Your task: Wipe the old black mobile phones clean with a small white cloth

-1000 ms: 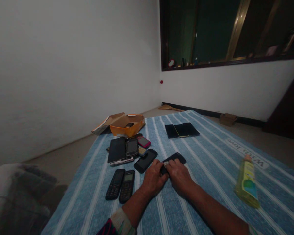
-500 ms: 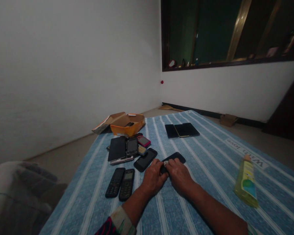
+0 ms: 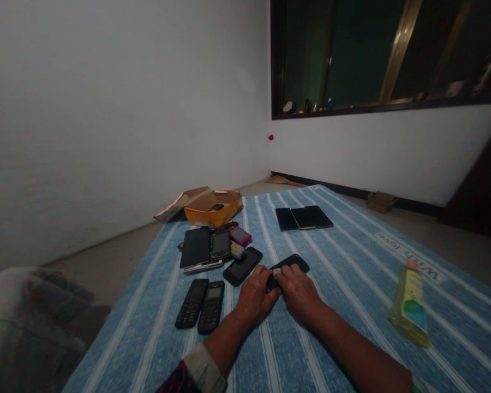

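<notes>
My left hand [image 3: 255, 293] and my right hand [image 3: 298, 292] meet at the middle of the cloth. Their fingers are closed on a small dark phone [image 3: 272, 282], largely covered by the fingers, with a pale patch at its top. Just beyond my right fingers lies a black phone [image 3: 299, 262], partly hidden; I cannot tell whether it touches the held one. Left of my left hand a black touchscreen phone [image 3: 243, 266] lies at a slant. Two keypad phones, a black one [image 3: 192, 303] and a darker-framed one [image 3: 211, 308], lie side by side near my left forearm.
A pile with a black tablet-like device [image 3: 195, 247] and a pink phone [image 3: 241, 236] sits before an open orange box [image 3: 215, 216]. Dark flat devices [image 3: 311, 217] lie farther back. A yellow-green bottle [image 3: 409, 308] is at right on the striped blue cloth [image 3: 347, 305].
Both hands stay closed on the dark phone in almost the same place. The view has shifted very slightly; the phones and the box lie as before.
</notes>
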Demonstrator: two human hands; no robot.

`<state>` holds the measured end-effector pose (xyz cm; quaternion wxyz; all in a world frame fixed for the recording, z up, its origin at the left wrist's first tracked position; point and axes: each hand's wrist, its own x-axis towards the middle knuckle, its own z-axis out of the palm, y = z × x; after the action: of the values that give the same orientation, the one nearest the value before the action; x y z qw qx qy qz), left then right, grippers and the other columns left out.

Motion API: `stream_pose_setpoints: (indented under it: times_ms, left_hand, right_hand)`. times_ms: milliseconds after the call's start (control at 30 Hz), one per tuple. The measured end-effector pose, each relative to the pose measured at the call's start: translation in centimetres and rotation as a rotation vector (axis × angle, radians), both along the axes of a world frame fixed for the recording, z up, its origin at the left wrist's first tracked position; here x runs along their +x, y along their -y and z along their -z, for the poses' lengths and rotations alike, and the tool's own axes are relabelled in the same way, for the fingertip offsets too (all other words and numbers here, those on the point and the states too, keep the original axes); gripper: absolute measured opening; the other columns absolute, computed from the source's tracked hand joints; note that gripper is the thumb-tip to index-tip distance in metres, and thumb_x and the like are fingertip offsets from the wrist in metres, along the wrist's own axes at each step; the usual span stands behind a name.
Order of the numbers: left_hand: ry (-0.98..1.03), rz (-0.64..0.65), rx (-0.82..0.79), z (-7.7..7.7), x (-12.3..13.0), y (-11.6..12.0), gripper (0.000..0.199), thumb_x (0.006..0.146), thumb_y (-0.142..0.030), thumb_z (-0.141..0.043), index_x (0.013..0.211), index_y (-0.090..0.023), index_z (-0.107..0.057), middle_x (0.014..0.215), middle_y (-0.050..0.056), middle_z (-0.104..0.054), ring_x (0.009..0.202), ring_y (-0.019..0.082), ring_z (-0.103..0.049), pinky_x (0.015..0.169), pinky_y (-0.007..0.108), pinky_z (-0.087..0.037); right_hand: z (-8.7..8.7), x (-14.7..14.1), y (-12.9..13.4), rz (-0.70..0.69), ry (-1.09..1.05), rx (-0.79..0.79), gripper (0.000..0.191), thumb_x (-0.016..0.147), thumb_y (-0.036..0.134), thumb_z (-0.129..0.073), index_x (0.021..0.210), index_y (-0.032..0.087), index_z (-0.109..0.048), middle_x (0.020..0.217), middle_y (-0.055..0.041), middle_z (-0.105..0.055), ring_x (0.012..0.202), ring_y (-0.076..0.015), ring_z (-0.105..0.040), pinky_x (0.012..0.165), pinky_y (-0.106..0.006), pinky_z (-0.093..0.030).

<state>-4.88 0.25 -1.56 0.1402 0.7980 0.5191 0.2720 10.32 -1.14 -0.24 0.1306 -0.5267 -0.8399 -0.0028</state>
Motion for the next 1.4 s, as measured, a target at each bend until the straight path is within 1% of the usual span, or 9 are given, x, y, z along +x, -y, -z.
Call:
stream_pose_setpoints:
  times_ms: [167, 367, 633, 900, 1200, 1400]
  left_hand:
    - [-0.003, 0.004, -0.017, -0.19, 0.02, 0.1, 0.02, 0.077, -0.026, -0.063, 0.095, -0.02, -0.061, 0.096, 0.004, -0.056, 0.08, 0.018, -0.059, 0.072, 0.029, -0.049]
    - [-0.009, -0.001, -0.017, -0.34, 0.03, 0.17, 0.019, 0.077, -0.025, -0.062, 0.095, -0.019, -0.06, 0.097, 0.004, -0.056, 0.078, 0.017, -0.059, 0.071, 0.028, -0.048]
    - [0.022, 0.008, -0.026, -0.56, 0.08, 0.32, 0.02, 0.077, -0.023, -0.061, 0.096, -0.016, -0.061, 0.098, 0.006, -0.056, 0.075, 0.016, -0.058, 0.07, 0.028, -0.047]
    - [0.034, 0.012, -0.034, -0.32, 0.04, 0.31, 0.021, 0.077, -0.023, -0.062, 0.096, -0.017, -0.061, 0.098, 0.004, -0.055, 0.073, 0.015, -0.057, 0.071, 0.028, -0.047]
    - [0.028, 0.019, -0.03, -0.36, 0.03, 0.21, 0.021, 0.078, -0.024, -0.06, 0.097, -0.016, -0.06, 0.096, 0.004, -0.054, 0.072, 0.015, -0.058, 0.07, 0.028, -0.047]
    - [0.04, 0.033, -0.024, -0.3, -0.04, 0.14, 0.019, 0.078, -0.025, -0.06, 0.096, -0.016, -0.06, 0.096, 0.004, -0.055, 0.072, 0.015, -0.057, 0.069, 0.028, -0.047]
  right_hand:
    - [-0.01, -0.01, -0.01, 0.005, 0.006, -0.003, 0.025, 0.089, 0.008, -0.047, 0.106, 0.017, -0.064, 0.105, -0.0086, -0.061, 0.097, -0.0238, -0.048, 0.08, -0.032, -0.04]
    - [0.28, 0.02, 0.01, 0.001, -0.006, 0.019, 0.025, 0.089, 0.008, -0.046, 0.106, 0.017, -0.063, 0.106, -0.0083, -0.061, 0.097, -0.0235, -0.048, 0.079, -0.032, -0.04]
    - [0.03, -0.07, 0.09, 0.001, 0.016, 0.013, 0.024, 0.09, 0.008, -0.045, 0.103, 0.016, -0.063, 0.104, -0.0084, -0.061, 0.096, -0.0237, -0.049, 0.079, -0.033, -0.041]
    - [0.11, 0.04, 0.07, -0.001, 0.013, 0.001, 0.025, 0.09, 0.009, -0.046, 0.108, 0.016, -0.063, 0.107, -0.0086, -0.061, 0.097, -0.0238, -0.049, 0.08, -0.032, -0.041]
    - [0.2, 0.11, 0.06, 0.0, -0.007, 0.023, 0.024, 0.089, 0.008, -0.047, 0.104, 0.016, -0.063, 0.104, -0.0076, -0.061, 0.096, -0.0238, -0.048, 0.078, -0.033, -0.041]
    - [0.13, 0.16, 0.17, -0.005, -0.027, 0.022, 0.025, 0.089, 0.007, -0.047, 0.105, 0.016, -0.063, 0.105, -0.0074, -0.061, 0.096, -0.0236, -0.048, 0.08, -0.033, -0.041]
